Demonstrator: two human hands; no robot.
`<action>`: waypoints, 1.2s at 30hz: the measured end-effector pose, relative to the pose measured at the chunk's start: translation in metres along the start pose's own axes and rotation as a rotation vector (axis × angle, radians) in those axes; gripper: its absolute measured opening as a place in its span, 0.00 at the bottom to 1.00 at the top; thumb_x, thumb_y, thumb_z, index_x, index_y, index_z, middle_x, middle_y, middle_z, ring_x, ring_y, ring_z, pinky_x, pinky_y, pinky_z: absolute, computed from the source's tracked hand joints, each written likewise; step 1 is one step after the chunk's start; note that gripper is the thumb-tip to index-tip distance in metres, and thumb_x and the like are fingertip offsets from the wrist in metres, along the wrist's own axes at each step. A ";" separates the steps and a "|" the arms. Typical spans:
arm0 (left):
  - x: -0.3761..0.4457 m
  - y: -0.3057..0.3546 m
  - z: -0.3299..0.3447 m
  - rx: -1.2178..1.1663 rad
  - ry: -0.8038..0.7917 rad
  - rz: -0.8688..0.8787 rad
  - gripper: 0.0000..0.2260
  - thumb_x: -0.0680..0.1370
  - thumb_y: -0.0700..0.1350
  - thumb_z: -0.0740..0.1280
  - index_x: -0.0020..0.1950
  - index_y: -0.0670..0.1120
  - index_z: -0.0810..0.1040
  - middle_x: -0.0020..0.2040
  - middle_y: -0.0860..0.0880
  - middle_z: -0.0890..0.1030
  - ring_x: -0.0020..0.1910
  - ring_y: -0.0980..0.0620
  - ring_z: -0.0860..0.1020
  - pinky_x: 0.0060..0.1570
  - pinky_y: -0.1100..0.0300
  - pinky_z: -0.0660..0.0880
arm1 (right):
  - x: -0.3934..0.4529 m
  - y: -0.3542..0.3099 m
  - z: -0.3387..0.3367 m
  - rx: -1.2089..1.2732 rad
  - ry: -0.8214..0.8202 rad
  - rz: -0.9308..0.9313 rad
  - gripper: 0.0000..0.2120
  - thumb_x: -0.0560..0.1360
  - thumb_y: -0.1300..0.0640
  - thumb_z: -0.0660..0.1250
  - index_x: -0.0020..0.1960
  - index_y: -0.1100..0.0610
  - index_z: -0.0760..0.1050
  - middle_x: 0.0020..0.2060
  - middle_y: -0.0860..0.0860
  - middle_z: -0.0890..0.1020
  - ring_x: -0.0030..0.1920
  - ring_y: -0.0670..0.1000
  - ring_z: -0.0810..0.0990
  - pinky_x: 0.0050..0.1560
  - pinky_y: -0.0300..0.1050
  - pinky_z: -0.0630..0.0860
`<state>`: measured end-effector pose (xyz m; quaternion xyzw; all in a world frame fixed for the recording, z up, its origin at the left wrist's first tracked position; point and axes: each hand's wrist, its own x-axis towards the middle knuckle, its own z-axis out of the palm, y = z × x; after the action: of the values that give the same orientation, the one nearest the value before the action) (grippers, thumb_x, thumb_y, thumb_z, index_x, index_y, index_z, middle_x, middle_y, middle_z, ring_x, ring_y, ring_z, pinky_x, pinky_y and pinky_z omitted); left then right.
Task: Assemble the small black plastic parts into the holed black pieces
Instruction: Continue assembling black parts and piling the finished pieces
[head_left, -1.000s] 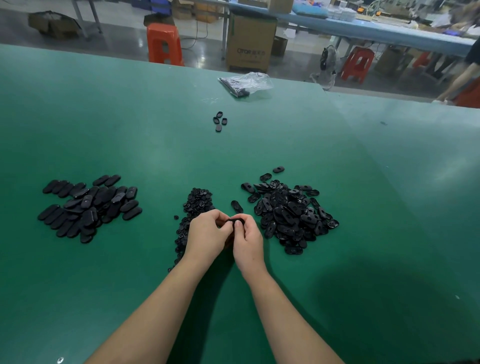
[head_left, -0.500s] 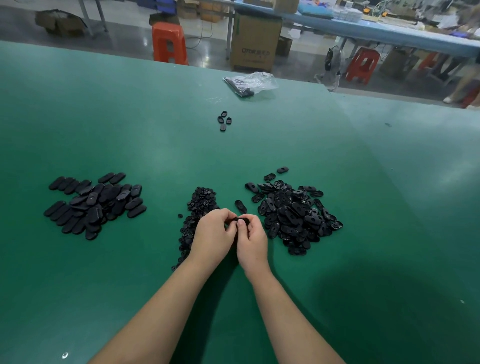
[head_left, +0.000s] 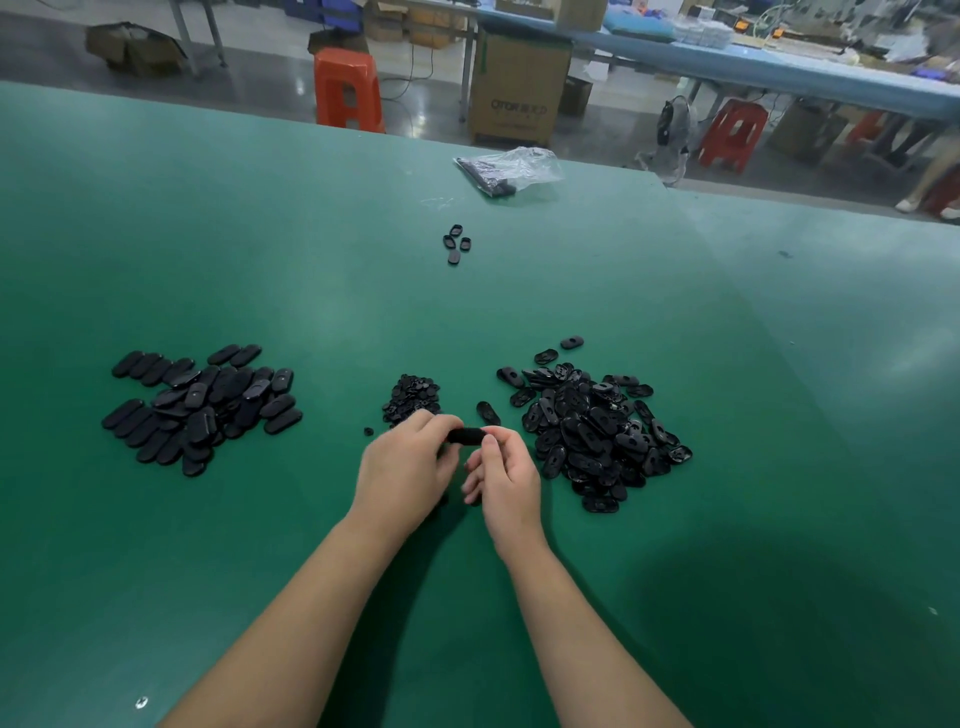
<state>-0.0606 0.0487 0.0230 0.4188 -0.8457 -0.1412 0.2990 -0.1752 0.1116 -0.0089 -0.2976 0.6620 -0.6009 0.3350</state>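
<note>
Your left hand (head_left: 405, 475) and right hand (head_left: 506, 480) both pinch one black piece (head_left: 466, 435) above the bench (head_left: 675, 597), between the small parts (head_left: 411, 397) and holed pile (head_left: 592, 428).

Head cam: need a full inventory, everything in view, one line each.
table: one, green, fills the foreground
left pile: many smooth oval pieces, black, table left
middle pile: many small parts, black, just beyond the left hand
right pile: many holed oval pieces, black, right of the hands
far group: four oval pieces, black, table centre, far
plastic bag: one, clear with dark contents, far table edge
stools: at least two, orange-red, floor beyond
cardboard box: one, brown, floor beyond
held piece: one, black, between both hands
left hand: pinches the piece
right hand: pinches the piece
</note>
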 end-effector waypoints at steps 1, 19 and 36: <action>0.000 -0.006 -0.004 0.015 0.031 -0.020 0.09 0.74 0.43 0.74 0.54 0.49 0.83 0.44 0.52 0.81 0.39 0.47 0.80 0.35 0.56 0.75 | 0.000 -0.002 0.000 0.008 -0.002 0.003 0.07 0.85 0.58 0.59 0.54 0.53 0.76 0.33 0.50 0.79 0.29 0.49 0.76 0.30 0.46 0.74; -0.048 -0.134 -0.063 0.423 0.307 -0.555 0.16 0.74 0.39 0.74 0.61 0.39 0.82 0.47 0.40 0.75 0.46 0.39 0.74 0.51 0.44 0.64 | -0.005 -0.005 -0.001 -0.134 -0.027 -0.033 0.06 0.84 0.57 0.61 0.51 0.50 0.77 0.35 0.49 0.80 0.30 0.45 0.78 0.32 0.44 0.78; -0.004 -0.083 -0.005 0.008 0.052 -0.459 0.09 0.82 0.45 0.66 0.55 0.46 0.85 0.45 0.50 0.76 0.43 0.46 0.76 0.45 0.52 0.75 | -0.006 -0.005 0.001 -0.174 -0.025 -0.018 0.06 0.83 0.58 0.62 0.50 0.50 0.77 0.35 0.49 0.81 0.30 0.44 0.78 0.32 0.41 0.77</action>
<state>-0.0038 0.0015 -0.0149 0.6050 -0.7208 -0.1915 0.2788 -0.1709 0.1147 -0.0039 -0.3389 0.7049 -0.5402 0.3106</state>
